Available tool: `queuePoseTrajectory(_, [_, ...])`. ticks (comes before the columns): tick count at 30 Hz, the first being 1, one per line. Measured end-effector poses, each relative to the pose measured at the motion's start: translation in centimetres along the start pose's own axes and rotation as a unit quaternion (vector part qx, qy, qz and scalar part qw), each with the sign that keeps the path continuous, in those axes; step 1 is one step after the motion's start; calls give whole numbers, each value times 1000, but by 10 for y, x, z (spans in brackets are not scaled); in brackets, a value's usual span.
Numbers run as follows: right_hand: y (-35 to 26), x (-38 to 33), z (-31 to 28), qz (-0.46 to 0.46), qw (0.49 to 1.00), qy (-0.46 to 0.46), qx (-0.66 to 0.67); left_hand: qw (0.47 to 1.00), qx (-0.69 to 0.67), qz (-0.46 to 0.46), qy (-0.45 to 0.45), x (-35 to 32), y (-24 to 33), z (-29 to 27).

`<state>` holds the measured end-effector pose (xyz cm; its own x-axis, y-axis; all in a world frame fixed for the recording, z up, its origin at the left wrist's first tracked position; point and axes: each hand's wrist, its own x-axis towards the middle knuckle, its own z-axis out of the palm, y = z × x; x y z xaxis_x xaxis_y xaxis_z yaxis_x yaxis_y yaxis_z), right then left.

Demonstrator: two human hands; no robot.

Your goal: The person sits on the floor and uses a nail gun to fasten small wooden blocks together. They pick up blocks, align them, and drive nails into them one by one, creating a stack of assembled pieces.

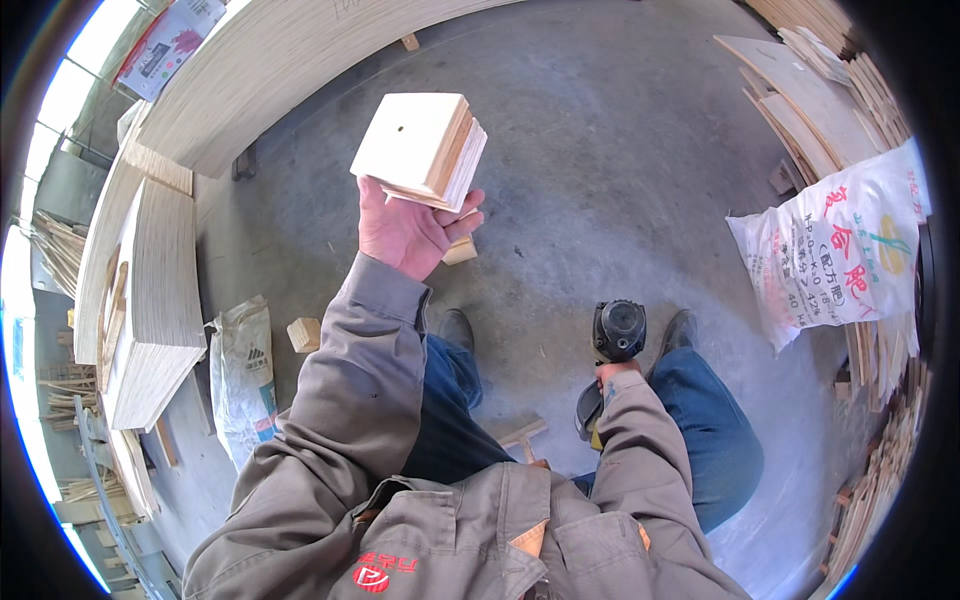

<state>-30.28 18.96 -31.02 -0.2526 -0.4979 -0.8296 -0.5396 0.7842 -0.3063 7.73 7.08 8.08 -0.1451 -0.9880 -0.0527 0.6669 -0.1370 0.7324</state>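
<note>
Grey work jacket (pixel 440 530) with a small red emblem on the chest fills the lower edge, nearest the lens, its sleeves running up to both hands. Beyond it the concrete floor (pixel 620 150) spreads across the middle. At the upper left, large stacks of pale plywood sheets (pixel 250 70) curve with the lens, and a lower stack (pixel 155 300) stands along the left side. At the right, a white woven sack (pixel 845 250) with red and green print and a yellow round mark leans on piles of thin wood strips (pixel 830 90). A smaller white sack (pixel 243 375) with dark print lies crumpled on the floor beside the left stack. At the top left corner, a white rectangular sign (pixel 165 45) with red edging is propped up.

The left hand (pixel 410 230) is raised, palm up, its grip closed around a small stack of square wooden blocks (pixel 425 148); the top face shows one dark dot. The right hand (pixel 612 375) hangs low between the knees, clenched on a black power tool (pixel 618 330). A small wooden cube (pixel 304 334) sits on the floor near the left elbow.
</note>
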Motion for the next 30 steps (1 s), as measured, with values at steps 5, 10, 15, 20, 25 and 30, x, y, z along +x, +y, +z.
queuePoseTrajectory(5, [-13,-20,5,28,999,-10,12,995,-69,10,64,-5,3,9])
queuePoseTrajectory(10, [-6,-11,1,16,999,8,38,990,-140,-33,12,2,5,0])
queuePoseTrajectory(15, [-4,-5,1,1,1000,2,0,989,-119,-49,67,5,2,-10])
queuePoseTrajectory(20, [-16,-22,7,24,999,-31,-10,991,-103,-50,76,-3,12,-25])
queuePoseTrajectory(25, [-4,-8,-3,-10,1000,-7,-24,995,-88,13,41,-10,36,-51])
queuePoseTrajectory(30, [-13,-24,-1,-48,999,14,15,994,-77,32,64,-20,46,-62])
